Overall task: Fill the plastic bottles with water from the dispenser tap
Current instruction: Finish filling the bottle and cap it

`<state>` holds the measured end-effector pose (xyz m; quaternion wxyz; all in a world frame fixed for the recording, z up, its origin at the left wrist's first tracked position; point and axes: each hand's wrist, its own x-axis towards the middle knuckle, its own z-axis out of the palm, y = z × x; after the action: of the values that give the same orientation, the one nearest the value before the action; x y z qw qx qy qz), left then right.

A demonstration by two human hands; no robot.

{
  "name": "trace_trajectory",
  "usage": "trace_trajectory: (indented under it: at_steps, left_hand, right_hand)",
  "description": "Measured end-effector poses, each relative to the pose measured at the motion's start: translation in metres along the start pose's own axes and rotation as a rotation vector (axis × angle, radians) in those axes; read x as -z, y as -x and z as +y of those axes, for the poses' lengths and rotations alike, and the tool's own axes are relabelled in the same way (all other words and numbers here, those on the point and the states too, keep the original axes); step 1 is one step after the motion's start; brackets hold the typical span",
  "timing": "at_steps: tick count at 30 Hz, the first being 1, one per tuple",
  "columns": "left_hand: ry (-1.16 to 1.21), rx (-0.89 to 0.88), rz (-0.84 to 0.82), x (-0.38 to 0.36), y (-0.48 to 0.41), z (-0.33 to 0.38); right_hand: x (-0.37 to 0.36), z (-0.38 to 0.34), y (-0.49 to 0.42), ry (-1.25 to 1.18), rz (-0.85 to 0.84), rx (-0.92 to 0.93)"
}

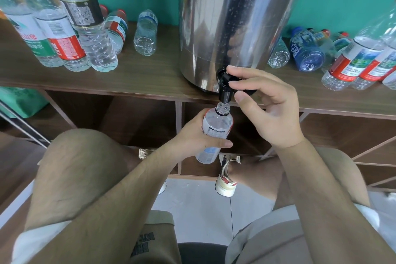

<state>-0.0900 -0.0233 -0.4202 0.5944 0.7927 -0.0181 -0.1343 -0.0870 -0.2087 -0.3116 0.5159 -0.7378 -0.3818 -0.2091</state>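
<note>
Here, left grip holds a bottle under the tap, right grip pinches its lever, spare bottles flanking the dispenser.

One head-worn wide-angle camera looks forward and down, close to the dispenser tap on the shelf.

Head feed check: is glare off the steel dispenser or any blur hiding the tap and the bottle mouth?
Head view: bright streaks and reflections run down the dispenser, but the black tap and the mouth of the held bottle under it read sharp; head view, edges: wide-angle distortion leans the standing bottles outward and softens them slightly; lighting is even, shadows soft.
</note>
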Motion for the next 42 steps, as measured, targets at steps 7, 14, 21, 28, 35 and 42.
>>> trace_trajectory:
  at_steps: [7, 14, 21, 28, 35, 42]
  left_hand:
    - [0.003, -0.016, 0.014, -0.0003, -0.0020, -0.0054]
    - [0.003, -0.020, 0.016, 0.0005, -0.0037, -0.0073]
    - [-0.014, -0.026, 0.022, -0.0010, -0.0042, -0.0077]
    - [-0.012, -0.030, 0.039, -0.0006, -0.0036, -0.0070]
    - [-0.026, -0.038, 0.045, -0.0011, -0.0027, -0.0063]
    - [-0.030, -0.044, 0.051, -0.0011, -0.0028, -0.0060]
  right_hand:
    - [0.0015, 0.0055, 0.0020, -0.040, -0.027, 0.005]
    - [0.0046, 0.0051, 0.0011, -0.052, -0.039, -0.015]
    - [0.0048, 0.0043, -0.0005, -0.080, -0.045, -0.022]
    - [0.0012, 0.0011, 0.0000, -0.104, -0.011, -0.049]
    - [0.0027, 0.0005, -0.0013, -0.078, -0.037, -0.026]
    - [0.0021, 0.0023, -0.0008, -0.004, -0.063, 0.002]
